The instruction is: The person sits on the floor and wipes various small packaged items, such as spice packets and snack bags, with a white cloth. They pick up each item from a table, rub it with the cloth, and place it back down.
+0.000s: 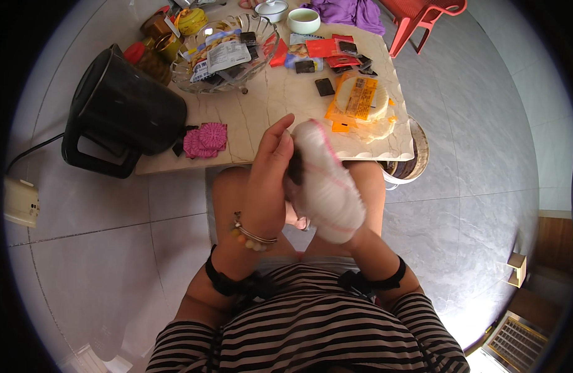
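Note:
Above my lap, just off the table's front edge, my two hands are close together. A white cloth (326,186) with a pink edge covers my right hand (355,243), leaving only the wrist area showing. I cannot tell whether it is worn or wrapped. My left hand (268,182), a beaded bracelet at its wrist, is raised beside the cloth with its fingers pointing up and its palm turned toward it. A dark patch (296,167) shows between palm and cloth; blur hides what it is.
On the marble-patterned table (268,112) stand a black electric kettle (132,102), pink crocheted coasters (206,140), a glass bowl (226,56) of snack packets, a pale green bowl (303,21) and packaged round wafers (361,102). A bucket (419,149) sits beneath the right corner; a red plastic chair (419,21) stands beyond.

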